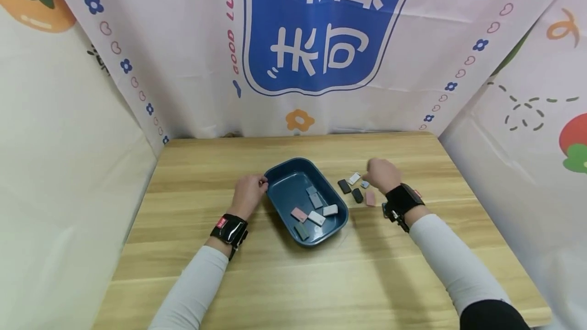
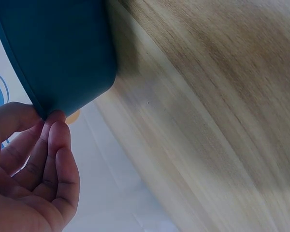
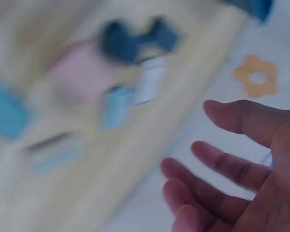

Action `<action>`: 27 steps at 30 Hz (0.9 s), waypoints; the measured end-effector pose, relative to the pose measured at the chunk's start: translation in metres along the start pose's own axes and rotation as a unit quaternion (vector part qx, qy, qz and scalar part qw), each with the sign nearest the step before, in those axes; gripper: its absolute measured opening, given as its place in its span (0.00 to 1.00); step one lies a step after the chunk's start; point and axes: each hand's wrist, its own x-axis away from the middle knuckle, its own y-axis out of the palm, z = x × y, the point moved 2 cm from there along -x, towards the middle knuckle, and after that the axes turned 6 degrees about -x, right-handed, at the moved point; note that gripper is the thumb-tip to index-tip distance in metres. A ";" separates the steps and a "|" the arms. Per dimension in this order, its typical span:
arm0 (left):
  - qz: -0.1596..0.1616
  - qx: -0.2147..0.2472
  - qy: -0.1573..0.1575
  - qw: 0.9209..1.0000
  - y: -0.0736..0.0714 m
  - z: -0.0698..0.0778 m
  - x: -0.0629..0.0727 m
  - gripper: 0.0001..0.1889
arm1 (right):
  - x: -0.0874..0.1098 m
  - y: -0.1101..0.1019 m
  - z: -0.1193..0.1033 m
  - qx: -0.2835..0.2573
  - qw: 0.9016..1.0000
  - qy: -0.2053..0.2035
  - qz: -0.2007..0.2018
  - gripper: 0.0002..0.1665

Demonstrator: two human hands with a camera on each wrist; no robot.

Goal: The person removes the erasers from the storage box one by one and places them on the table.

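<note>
My left hand (image 1: 247, 196) pinches the rim of a dark blue rectangular basin (image 1: 285, 190) at its far left corner. In the left wrist view, thumb and fingertips meet on that rim. Inside the basin lie a pink block (image 1: 299, 214), white blocks (image 1: 316, 218) and several grey-blue ones (image 1: 315, 200). My right hand (image 1: 384, 174) is over the table to the right of the basin, near loose small blocks. In the right wrist view its fingers are spread and loosely bent, with nothing between them.
Beside the basin on the wooden table (image 1: 284, 289) lie two dark blocks (image 1: 344, 186), a white block (image 1: 354, 179), a small light blue block (image 1: 365, 184) and a pink block (image 1: 370, 198). A printed cloth (image 1: 197, 65) hangs behind the table's far edge.
</note>
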 end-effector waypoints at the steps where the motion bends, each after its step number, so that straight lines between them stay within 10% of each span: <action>1: 0.001 -0.001 0.000 1.000 -0.001 0.000 0.000 0.08 | -0.002 -0.002 -0.015 0.004 1.000 -0.021 0.007 0.12; 10: 0.012 0.007 0.004 1.000 0.002 0.005 -0.001 0.07 | -0.011 0.051 -0.120 0.037 0.980 -0.164 -0.103 0.08; 17: 0.028 0.009 0.021 0.999 0.005 0.011 0.001 0.05 | -0.010 0.107 -0.134 0.073 0.970 -0.165 -0.161 0.14; 27: 0.028 0.023 0.016 0.999 0.003 0.007 0.010 0.05 | 0.007 0.131 -0.146 0.082 0.965 -0.167 -0.186 0.08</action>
